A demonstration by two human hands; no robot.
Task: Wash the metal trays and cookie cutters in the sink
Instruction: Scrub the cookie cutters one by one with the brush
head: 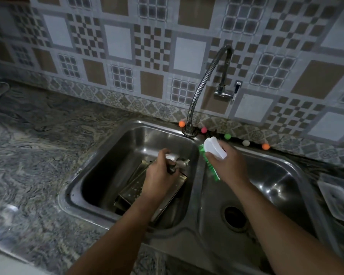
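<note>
Metal trays point(135, 187) lie stacked and tilted in the left basin of the steel sink point(99, 155). Over them my left hand point(159, 175) curls round a small soapy metal piece point(179, 161), probably a cookie cutter; its shape is blurred. My right hand point(224, 163) grips a scrubbing brush point(213, 153) with a white handle and green bristles, held above the divider between the two basins. The brush is apart from the piece in my left hand.
A flexible tap point(199, 90) arches from the wall down to the sink's back rim. Small coloured balls point(204, 130) line the wall edge. The right basin has a drain point(234, 217). A clear plastic container point(338, 197) sits at the far right. Marble counter point(38, 155) spreads left.
</note>
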